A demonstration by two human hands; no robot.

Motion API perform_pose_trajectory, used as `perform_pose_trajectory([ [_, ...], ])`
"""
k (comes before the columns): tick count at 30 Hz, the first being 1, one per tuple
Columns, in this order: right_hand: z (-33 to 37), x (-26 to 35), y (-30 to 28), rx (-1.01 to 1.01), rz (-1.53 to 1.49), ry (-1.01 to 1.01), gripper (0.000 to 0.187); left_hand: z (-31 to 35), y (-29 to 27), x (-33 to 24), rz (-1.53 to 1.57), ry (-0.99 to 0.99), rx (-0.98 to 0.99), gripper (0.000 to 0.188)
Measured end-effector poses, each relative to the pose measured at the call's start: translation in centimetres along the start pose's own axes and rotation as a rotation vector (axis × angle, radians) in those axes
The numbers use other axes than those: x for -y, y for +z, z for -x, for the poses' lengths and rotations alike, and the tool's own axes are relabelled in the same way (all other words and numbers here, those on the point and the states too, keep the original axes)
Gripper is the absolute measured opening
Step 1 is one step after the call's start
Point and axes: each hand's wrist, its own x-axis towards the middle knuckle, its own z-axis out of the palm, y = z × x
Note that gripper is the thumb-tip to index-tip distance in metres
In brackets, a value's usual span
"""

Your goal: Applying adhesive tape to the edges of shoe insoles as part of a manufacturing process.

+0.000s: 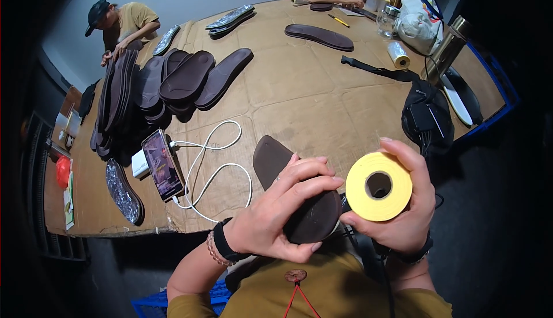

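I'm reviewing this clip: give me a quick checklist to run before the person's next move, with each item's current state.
1. Left hand has hold of the dark insole: ok.
2. Right hand has hold of the yellow roll: ok, fingers around its rim.
3. Roll's loose end located: cannot tell; none stands out.
4. Insole's underside checked: cannot tell; it faces away from view.
5. White cable well away from the left hand: not ok; a loop lies close beside it.
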Motion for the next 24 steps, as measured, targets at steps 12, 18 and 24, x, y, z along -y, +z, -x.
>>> perform_pose_trajectory([
  [12, 0.2, 0.8, -1.0, 0.327, 0.061, -0.087, 0.106, 1.9, 2.8, -1.9, -0.001, -0.112, -0.294, 0.082],
  [18, 0.6, 0.4, -0.5, 0.083, 0.074, -0.131, 0.104, 2.6, 3.0, -1.5, 0.070, -0.108, -0.307, 0.083],
  [24, -0.9, 0.7, 0.3, 0.079, 0.180, -0.231, 0.096, 2.9, 3.2, -1.5, 0.116, -0.101, -0.302, 0.083],
])
